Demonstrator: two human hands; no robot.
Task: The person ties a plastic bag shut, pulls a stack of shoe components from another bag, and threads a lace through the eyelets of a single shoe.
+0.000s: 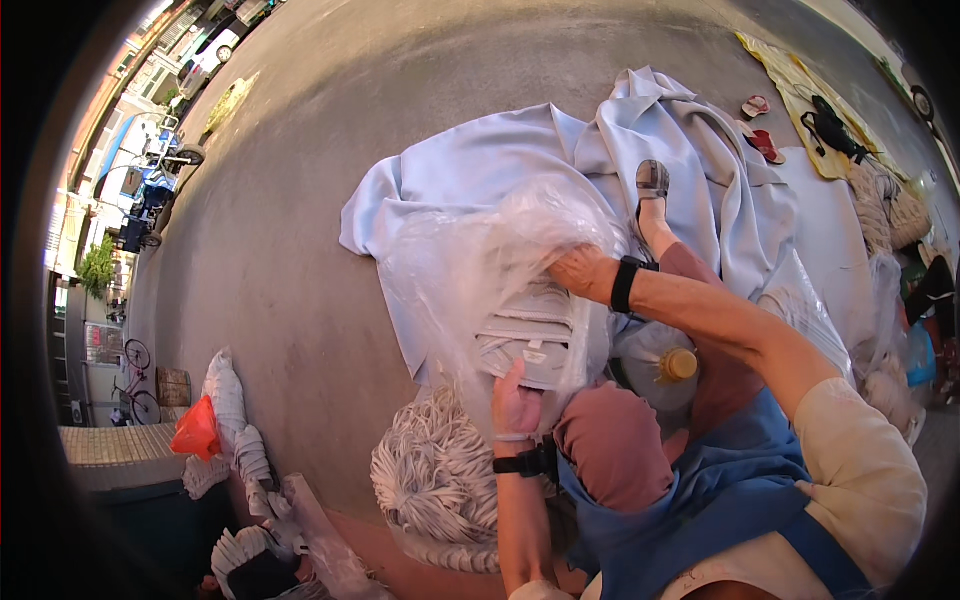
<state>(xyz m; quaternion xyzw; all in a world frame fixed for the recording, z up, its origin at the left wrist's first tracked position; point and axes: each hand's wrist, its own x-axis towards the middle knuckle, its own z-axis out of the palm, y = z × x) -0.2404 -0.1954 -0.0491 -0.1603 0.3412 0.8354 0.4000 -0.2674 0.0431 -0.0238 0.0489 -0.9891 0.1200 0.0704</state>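
Observation:
A clear plastic bag (470,270) is held up in front of me over a pale blue cloth (470,170) spread on the pavement. Inside the bag sits a stack of white folded items (530,340). My left hand (515,405) grips the bag's lower edge and the stack from below. My right hand (580,270) reaches into the bag's top opening, fingers hidden by the plastic. Both wrists wear black bands.
A heap of white corded bundles (435,480) lies by my left knee. A plastic bottle with a yellow cap (660,365) stands between my legs. More white bundles and an orange bag (197,430) lie at left; sandals (760,125) and a yellow cloth (800,85) at far right.

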